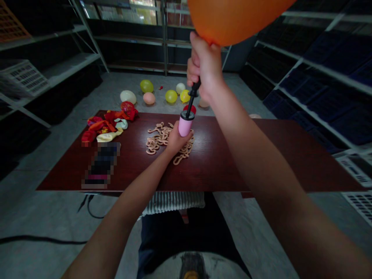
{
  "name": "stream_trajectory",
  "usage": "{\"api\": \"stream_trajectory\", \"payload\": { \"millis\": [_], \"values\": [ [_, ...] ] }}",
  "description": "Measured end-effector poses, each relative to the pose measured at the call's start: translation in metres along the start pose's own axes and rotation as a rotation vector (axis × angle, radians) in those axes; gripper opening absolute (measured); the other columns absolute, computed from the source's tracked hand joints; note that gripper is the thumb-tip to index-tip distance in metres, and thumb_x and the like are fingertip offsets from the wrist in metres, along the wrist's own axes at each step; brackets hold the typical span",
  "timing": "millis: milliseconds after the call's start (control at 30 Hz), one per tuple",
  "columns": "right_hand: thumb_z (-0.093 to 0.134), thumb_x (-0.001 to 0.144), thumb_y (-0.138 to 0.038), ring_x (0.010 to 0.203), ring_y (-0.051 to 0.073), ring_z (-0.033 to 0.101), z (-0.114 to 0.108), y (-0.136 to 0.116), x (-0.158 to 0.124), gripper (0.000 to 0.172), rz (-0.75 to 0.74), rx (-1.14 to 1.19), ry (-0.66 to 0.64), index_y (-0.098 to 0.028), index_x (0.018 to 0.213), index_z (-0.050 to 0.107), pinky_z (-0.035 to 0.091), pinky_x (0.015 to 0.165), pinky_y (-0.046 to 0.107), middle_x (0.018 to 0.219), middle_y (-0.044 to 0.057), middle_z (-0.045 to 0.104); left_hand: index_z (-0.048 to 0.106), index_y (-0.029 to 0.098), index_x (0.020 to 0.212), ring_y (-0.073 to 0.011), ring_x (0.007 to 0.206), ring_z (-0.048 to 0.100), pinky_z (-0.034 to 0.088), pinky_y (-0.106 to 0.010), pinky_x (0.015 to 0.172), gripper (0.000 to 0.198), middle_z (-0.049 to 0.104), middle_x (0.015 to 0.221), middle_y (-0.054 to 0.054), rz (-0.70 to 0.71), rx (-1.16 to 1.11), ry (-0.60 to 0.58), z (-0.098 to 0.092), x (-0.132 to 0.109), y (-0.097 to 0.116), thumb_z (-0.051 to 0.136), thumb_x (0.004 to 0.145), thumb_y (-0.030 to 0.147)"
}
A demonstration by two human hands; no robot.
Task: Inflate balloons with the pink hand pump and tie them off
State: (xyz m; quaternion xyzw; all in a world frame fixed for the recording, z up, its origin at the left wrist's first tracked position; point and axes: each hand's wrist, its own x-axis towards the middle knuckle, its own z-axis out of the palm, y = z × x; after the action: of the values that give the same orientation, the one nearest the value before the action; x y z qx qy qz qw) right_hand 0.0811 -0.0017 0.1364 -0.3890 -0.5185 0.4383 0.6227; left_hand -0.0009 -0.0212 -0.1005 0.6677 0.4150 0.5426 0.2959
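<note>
My left hand (176,140) grips the pink barrel of a hand pump (186,123), holding it upright over the dark red table (221,162). My right hand (204,66) is closed round the top of the pump's black rod, with the rod pulled up. An inflated orange balloon (235,17) sits right above that hand, at the top of the view. A heap of pale hook-shaped clips (158,141) lies on the table beside and under my left hand.
Flat red, orange and yellow balloons (107,126) lie at the table's far left, a blurred-out dark object (101,164) nearer. Several inflated balloons (171,96) rest on the floor beyond. Metal shelving lines both sides and the back. A cable (37,240) runs along the floor at left.
</note>
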Motion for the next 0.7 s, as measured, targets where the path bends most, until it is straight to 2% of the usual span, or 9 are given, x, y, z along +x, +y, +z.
{"api": "stream_trajectory", "payload": {
  "millis": [133,200,300,367,500,600,700],
  "values": [
    [0.047,0.102,-0.039,0.034,0.008,0.023,0.008,0.036,-0.016,0.055,0.085,0.031,0.030,-0.026,0.053,0.026,0.020,0.038,0.027,0.036,-0.008,0.024,0.057,0.018,0.105,-0.0181,0.076,0.061,0.047,-0.029,0.068,0.040,0.065,0.088,-0.003,0.034,0.077,0.121,-0.005,-0.005,0.003,0.080,0.075,0.031],
    [0.051,0.099,-0.046,0.036,0.007,0.021,0.008,0.048,-0.026,0.055,0.102,0.056,0.051,-0.027,0.054,0.025,0.021,0.040,0.027,0.037,-0.008,0.024,0.059,0.018,0.108,-0.0192,0.079,0.064,0.049,-0.029,0.071,0.039,0.067,0.091,-0.003,0.050,0.128,0.165,-0.008,-0.008,0.007,0.079,0.076,0.030],
    [0.058,0.090,-0.062,0.040,0.007,0.023,0.003,0.047,-0.037,0.059,0.094,0.087,0.080,-0.026,0.058,0.024,0.024,0.041,0.026,0.041,-0.008,0.025,0.061,0.019,0.114,-0.0225,0.085,0.067,0.051,-0.031,0.075,0.045,0.071,0.098,-0.005,0.066,0.219,0.178,-0.015,-0.009,0.016,0.081,0.075,0.032],
    [0.056,0.090,-0.065,0.039,0.008,0.024,-0.005,0.038,-0.042,0.059,0.069,0.123,0.098,-0.026,0.060,0.024,0.026,0.041,0.026,0.043,-0.008,0.024,0.061,0.019,0.119,-0.0252,0.091,0.069,0.052,-0.033,0.078,0.050,0.072,0.104,-0.008,0.100,0.292,0.174,-0.020,-0.008,0.022,0.081,0.076,0.035],
    [0.049,0.097,-0.055,0.037,0.008,0.023,-0.031,0.022,-0.048,0.056,-0.003,0.189,0.197,-0.025,0.060,0.020,0.029,0.040,0.025,0.043,-0.008,0.019,0.059,0.020,0.130,-0.0287,0.105,0.069,0.051,-0.034,0.088,0.053,0.070,0.120,-0.011,0.242,0.439,0.119,-0.028,-0.004,0.031,0.077,0.083,0.038],
    [0.051,0.095,-0.062,0.037,0.008,0.024,-0.059,0.022,-0.048,0.060,-0.032,0.160,0.281,-0.024,0.060,0.019,0.034,0.042,0.024,0.043,-0.009,0.018,0.061,0.020,0.131,-0.0292,0.100,0.070,0.051,-0.034,0.084,0.050,0.071,0.120,-0.011,0.304,0.560,0.055,-0.032,-0.002,0.034,0.074,0.086,0.038],
    [0.055,0.090,-0.065,0.039,0.008,0.025,-0.092,0.025,-0.047,0.063,-0.070,0.209,0.301,-0.024,0.059,0.018,0.037,0.043,0.024,0.043,-0.009,0.018,0.064,0.021,0.130,-0.0296,0.094,0.071,0.050,-0.034,0.079,0.047,0.073,0.116,-0.010,0.347,0.688,-0.009,-0.037,0.000,0.034,0.071,0.088,0.040]
  ]
}}
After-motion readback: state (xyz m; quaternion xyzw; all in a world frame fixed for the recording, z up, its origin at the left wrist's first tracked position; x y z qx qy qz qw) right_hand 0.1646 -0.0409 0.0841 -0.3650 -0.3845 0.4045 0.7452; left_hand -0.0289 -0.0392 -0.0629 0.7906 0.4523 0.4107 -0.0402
